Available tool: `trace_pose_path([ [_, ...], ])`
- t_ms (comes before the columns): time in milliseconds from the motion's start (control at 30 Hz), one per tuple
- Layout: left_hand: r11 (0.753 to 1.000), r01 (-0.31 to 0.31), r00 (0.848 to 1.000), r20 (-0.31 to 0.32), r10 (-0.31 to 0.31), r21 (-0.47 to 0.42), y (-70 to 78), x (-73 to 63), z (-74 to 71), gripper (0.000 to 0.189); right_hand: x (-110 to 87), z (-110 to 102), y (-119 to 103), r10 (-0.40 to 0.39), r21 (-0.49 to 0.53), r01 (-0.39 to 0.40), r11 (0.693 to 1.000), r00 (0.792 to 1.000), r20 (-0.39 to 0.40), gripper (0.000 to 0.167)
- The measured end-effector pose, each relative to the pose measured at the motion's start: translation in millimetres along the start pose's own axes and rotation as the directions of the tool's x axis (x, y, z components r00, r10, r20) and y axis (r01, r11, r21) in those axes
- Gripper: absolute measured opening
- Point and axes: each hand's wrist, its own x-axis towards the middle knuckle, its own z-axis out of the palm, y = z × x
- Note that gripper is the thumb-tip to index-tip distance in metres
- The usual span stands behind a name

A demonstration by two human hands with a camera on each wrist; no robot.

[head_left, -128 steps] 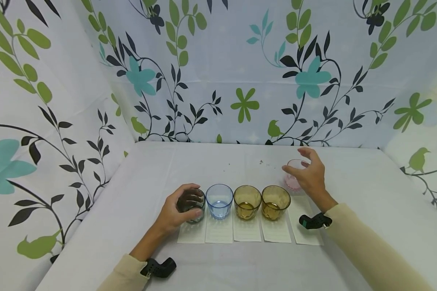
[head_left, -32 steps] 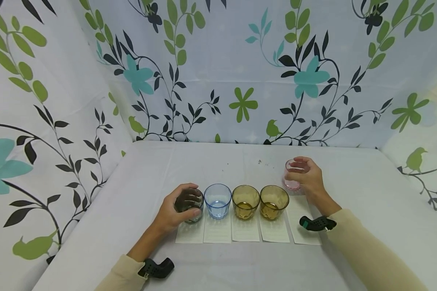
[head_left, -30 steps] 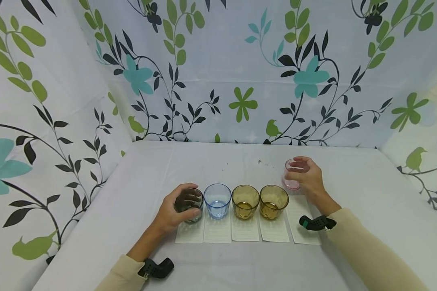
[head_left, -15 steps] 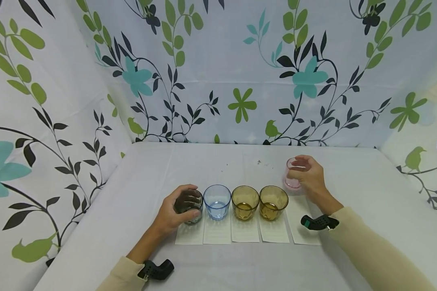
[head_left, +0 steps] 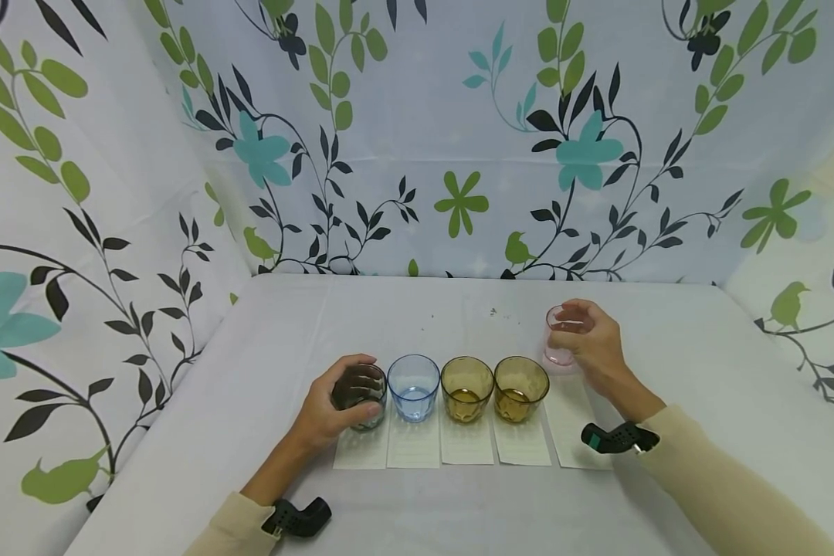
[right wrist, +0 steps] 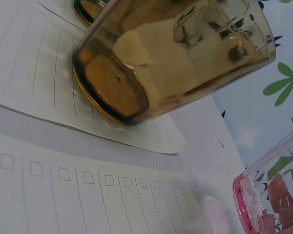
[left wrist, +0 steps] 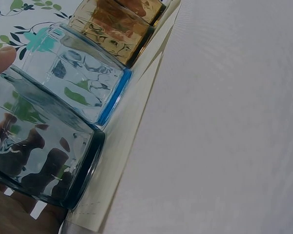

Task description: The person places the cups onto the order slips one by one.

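Observation:
My left hand (head_left: 333, 403) grips a dark grey drinking glass (head_left: 368, 421) at the left end of a row, thumb on its near side. Close beside that glass stands a blue glass (head_left: 415, 390), followed by an amber glass (head_left: 467, 390) and a second amber glass (head_left: 521, 390). Behind the row's right end, my right hand (head_left: 593, 345) holds a pink glass (head_left: 558, 357) with curled fingers. The right wrist view shows the pink glass (right wrist: 249, 207) tilted in frame near the second amber glass (right wrist: 171, 58); whether its base touches the table I cannot tell.
Several paper slips (head_left: 413, 448) lie side by side under and in front of the glasses. The rightmost slip (head_left: 577, 425), ruled with small boxes, bears no glass. White cloth covers the table (head_left: 417, 510); a leaf-patterned curtain (head_left: 403, 139) hangs behind.
About four seconds ago my right hand's fingers were spread around the pink glass; now they are curled on it. In the last second both hands have stayed nearly still.

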Motion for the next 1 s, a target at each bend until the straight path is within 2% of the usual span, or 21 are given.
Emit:
trace_pose_path([
  [267,1.0,-0.005,1.0,-0.004,0.005,0.0,0.9,-0.1,-0.2,0.058,-11.3,-2,-6,-0.057,-0.016,0.058,0.998,0.997,0.052,0.058],
  [500,1.0,0.002,1.0,-0.003,-0.002,0.009,0.6,-1.2,-0.7,0.059,-20.2,-3,-8,-0.065,0.017,0.064,0.998,0.994,0.088,0.058],
  [700,1.0,-0.003,1.0,0.0,0.003,-0.002,-1.6,-1.0,-0.1,0.059,-28.5,-4,-9,-0.111,0.041,0.106,0.993,0.986,0.127,0.057],
  [1000,1.0,0.012,1.0,-0.001,-0.012,-0.006,-1.9,0.1,0.0,0.059,-40.8,-6,-6,-0.129,0.01,0.129,0.992,0.976,0.173,0.057],
])
